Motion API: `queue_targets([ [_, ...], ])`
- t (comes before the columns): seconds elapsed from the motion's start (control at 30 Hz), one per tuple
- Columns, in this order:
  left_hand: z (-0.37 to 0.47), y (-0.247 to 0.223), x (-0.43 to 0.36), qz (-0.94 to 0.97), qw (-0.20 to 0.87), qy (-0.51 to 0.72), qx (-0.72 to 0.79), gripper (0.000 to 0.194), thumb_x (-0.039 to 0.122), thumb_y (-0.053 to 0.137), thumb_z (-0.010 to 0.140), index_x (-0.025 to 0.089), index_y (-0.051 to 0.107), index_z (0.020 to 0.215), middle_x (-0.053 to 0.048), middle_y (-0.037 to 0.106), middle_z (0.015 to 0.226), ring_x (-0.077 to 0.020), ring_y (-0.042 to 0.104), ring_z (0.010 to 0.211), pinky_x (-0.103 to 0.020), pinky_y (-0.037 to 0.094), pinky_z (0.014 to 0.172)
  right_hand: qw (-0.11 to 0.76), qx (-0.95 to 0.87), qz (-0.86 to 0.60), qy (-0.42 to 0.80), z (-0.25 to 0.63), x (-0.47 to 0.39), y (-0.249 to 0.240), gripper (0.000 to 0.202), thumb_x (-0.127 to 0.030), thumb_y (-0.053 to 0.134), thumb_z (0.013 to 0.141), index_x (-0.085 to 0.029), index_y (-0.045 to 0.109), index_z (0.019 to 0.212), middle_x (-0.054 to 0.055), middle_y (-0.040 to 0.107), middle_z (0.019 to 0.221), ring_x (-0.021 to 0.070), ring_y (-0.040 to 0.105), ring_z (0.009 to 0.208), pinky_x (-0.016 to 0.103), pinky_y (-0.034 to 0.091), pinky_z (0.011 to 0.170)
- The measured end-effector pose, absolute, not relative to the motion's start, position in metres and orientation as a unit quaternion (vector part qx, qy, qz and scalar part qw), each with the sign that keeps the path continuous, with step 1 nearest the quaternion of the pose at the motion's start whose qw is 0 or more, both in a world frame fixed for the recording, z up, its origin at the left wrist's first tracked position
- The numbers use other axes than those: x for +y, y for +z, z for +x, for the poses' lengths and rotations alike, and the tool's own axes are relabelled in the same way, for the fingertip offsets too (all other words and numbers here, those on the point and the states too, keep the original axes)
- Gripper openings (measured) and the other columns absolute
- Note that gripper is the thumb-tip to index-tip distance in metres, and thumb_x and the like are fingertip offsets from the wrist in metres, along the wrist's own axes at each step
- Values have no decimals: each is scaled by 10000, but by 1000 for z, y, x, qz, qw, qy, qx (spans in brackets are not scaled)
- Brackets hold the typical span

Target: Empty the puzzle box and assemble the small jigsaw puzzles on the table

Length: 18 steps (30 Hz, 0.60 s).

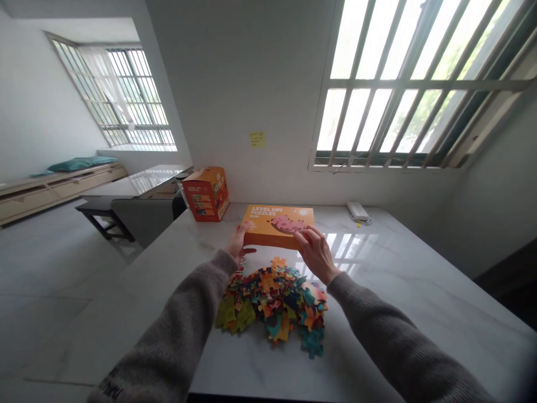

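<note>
An orange puzzle box with "LEVEL UP! PUZZLES" and a pink animal on its lid is held between my two hands, above the far part of the table. My left hand grips its left front corner, thumb along the side. On the right front corner, my right hand has its fingers curled over the edge. Nearer to me, between my forearms, lies a heap of colourful jigsaw pieces. Green pieces lie on the heap's left, teal ones at its lower right.
A larger orange carton stands at the table's back left. A white power strip with a cord lies at the back right. The white marbled table meets the wall, which bears a yellow note. Barred windows are behind.
</note>
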<state>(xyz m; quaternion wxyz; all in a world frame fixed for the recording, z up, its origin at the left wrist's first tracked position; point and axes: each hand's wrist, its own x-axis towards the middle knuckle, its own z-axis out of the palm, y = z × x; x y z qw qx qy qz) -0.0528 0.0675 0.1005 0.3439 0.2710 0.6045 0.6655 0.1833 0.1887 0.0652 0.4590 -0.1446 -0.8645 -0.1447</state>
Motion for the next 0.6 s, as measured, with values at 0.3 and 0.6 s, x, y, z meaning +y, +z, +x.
queue_targets([
  [0.3, -82, 77, 50, 224, 277, 799, 485, 463, 380, 790, 704, 199, 562, 1065, -53, 645, 966, -134, 648, 700, -242, 577, 516, 432, -885, -172, 21, 179, 178, 58, 551, -220, 567, 893, -270, 393, 1413, 153, 340, 1400, 333, 408, 1292, 559, 505, 990],
  [0.6, -158, 92, 21, 264, -126, 744, 601, 706, 376, 835, 634, 198, 507, 1233, -89, 612, 1084, -194, 641, 912, -297, 577, 695, 492, -831, -236, 107, 200, 187, 24, 466, -178, 475, 907, -250, 419, 1363, 132, 468, 1233, 292, 486, 1155, 560, 494, 957],
])
